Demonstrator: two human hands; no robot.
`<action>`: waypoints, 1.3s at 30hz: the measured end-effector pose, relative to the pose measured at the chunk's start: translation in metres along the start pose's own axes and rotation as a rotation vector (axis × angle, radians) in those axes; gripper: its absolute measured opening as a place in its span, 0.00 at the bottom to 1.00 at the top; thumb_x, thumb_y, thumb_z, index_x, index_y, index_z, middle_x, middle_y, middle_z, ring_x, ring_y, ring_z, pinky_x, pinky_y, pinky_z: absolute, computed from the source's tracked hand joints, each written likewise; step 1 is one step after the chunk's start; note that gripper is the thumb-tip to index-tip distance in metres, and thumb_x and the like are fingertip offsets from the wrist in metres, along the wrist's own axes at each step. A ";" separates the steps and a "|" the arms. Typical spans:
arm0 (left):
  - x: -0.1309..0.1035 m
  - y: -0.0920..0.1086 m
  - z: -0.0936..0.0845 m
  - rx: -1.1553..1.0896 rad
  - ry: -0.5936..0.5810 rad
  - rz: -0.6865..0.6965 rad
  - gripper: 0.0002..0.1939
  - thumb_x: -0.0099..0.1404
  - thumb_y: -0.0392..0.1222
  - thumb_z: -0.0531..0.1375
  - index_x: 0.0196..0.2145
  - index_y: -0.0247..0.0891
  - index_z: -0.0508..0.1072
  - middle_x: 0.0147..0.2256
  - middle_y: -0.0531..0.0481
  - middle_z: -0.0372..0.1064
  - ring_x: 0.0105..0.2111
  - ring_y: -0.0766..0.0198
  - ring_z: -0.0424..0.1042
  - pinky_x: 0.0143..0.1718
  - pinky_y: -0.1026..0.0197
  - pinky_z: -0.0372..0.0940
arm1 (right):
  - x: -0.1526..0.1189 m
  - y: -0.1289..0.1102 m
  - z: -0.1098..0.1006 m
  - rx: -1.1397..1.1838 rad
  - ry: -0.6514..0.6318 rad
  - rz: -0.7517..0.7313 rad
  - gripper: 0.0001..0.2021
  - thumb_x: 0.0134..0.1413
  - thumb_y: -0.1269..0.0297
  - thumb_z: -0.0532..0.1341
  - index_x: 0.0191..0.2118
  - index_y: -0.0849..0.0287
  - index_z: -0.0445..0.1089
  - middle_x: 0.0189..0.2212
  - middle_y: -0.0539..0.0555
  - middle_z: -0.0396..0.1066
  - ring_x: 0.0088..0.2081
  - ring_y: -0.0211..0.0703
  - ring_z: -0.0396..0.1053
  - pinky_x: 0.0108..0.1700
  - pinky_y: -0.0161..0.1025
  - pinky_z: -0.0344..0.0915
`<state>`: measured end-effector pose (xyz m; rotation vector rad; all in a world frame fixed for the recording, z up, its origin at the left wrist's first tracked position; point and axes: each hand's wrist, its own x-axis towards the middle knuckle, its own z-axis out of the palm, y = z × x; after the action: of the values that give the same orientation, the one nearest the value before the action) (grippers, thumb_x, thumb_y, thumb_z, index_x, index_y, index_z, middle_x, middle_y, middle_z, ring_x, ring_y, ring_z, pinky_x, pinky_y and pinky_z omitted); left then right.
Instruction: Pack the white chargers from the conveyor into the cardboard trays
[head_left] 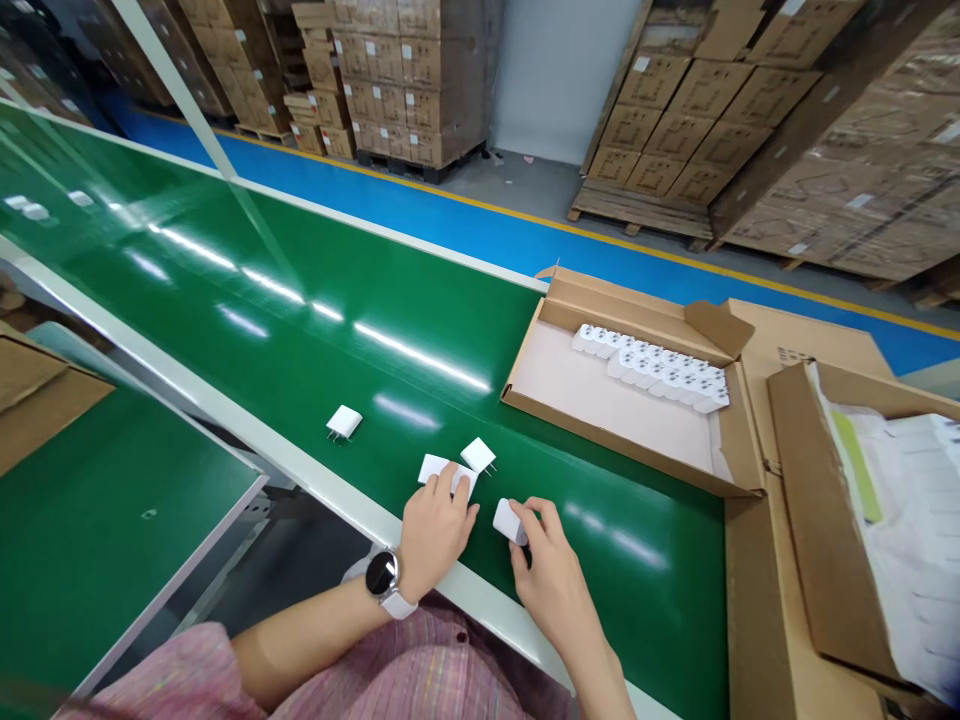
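Note:
My left hand, wearing a watch, has its fingers curled onto white plug chargers on the green belt. The fingers partly cover them, so I cannot tell exactly how many are under the hand. Between thumb and fingertips, my right hand pinches another white charger just over the belt. Right beyond my left hand lies a loose charger with its prongs showing. Farther left, one more charger rests with its prongs down on the belt.
An open cardboard tray on the belt's right holds rows of upright white chargers. Beside it stands a second carton with white items and plastic sheeting. More white pieces lie far left. Pallets of boxes stand behind the belt.

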<state>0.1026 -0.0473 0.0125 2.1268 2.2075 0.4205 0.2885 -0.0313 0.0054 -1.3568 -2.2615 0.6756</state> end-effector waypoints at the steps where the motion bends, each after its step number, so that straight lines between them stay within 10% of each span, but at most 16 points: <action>1: 0.001 0.002 0.000 -0.005 -0.011 0.007 0.10 0.71 0.37 0.60 0.50 0.40 0.70 0.54 0.39 0.71 0.44 0.49 0.73 0.38 0.52 0.72 | -0.002 -0.001 -0.003 -0.019 -0.012 0.000 0.23 0.64 0.74 0.47 0.60 0.54 0.65 0.52 0.62 0.67 0.32 0.44 0.74 0.30 0.42 0.73; 10: 0.013 -0.007 -0.013 -0.382 -0.235 0.564 0.18 0.63 0.31 0.57 0.50 0.41 0.74 0.55 0.42 0.72 0.62 0.46 0.65 0.58 0.44 0.66 | -0.007 0.009 -0.011 -0.085 -0.052 -0.054 0.24 0.62 0.72 0.52 0.62 0.50 0.65 0.55 0.59 0.69 0.45 0.50 0.77 0.37 0.43 0.76; 14: 0.026 -0.030 -0.021 -0.343 -0.253 0.520 0.31 0.54 0.28 0.59 0.56 0.41 0.72 0.60 0.40 0.67 0.64 0.41 0.61 0.61 0.39 0.63 | -0.007 0.015 -0.003 -0.238 -0.046 -0.042 0.23 0.60 0.63 0.60 0.61 0.49 0.66 0.55 0.59 0.71 0.44 0.55 0.76 0.29 0.44 0.74; 20: 0.038 -0.057 -0.023 -0.339 -0.316 0.497 0.20 0.64 0.31 0.63 0.53 0.43 0.74 0.58 0.41 0.69 0.57 0.48 0.68 0.58 0.46 0.67 | -0.004 0.022 0.001 -0.125 -0.022 -0.019 0.16 0.66 0.59 0.58 0.57 0.49 0.70 0.51 0.57 0.74 0.40 0.49 0.77 0.28 0.39 0.71; 26: 0.033 -0.043 -0.015 -0.550 -0.317 0.259 0.16 0.78 0.43 0.50 0.55 0.41 0.73 0.51 0.43 0.76 0.50 0.55 0.75 0.54 0.53 0.70 | -0.003 0.014 0.015 0.131 0.104 0.025 0.20 0.72 0.53 0.53 0.62 0.54 0.67 0.53 0.61 0.73 0.49 0.50 0.75 0.45 0.42 0.75; 30: 0.025 -0.028 -0.011 -0.620 -0.304 0.198 0.19 0.80 0.47 0.48 0.58 0.40 0.72 0.49 0.44 0.78 0.46 0.56 0.78 0.47 0.56 0.72 | -0.005 0.007 0.021 -0.043 0.101 0.046 0.21 0.70 0.53 0.55 0.62 0.54 0.67 0.51 0.62 0.73 0.43 0.53 0.76 0.37 0.44 0.74; 34: 0.025 -0.033 -0.022 -0.505 -0.196 0.181 0.19 0.79 0.51 0.50 0.56 0.41 0.73 0.48 0.44 0.77 0.46 0.55 0.77 0.49 0.55 0.72 | -0.009 0.015 0.000 -0.009 0.016 0.129 0.30 0.65 0.47 0.58 0.69 0.50 0.60 0.53 0.59 0.71 0.37 0.49 0.74 0.32 0.43 0.72; 39: 0.025 -0.066 -0.035 -0.030 0.047 -0.153 0.25 0.73 0.53 0.58 0.59 0.35 0.69 0.53 0.34 0.70 0.52 0.41 0.72 0.51 0.44 0.70 | 0.001 0.039 -0.039 0.044 0.220 0.267 0.21 0.68 0.47 0.53 0.51 0.56 0.71 0.45 0.60 0.75 0.40 0.50 0.73 0.39 0.45 0.71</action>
<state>0.0297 -0.0293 0.0349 1.9350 2.3525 0.4950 0.3374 -0.0067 0.0137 -1.6427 -1.9042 0.6219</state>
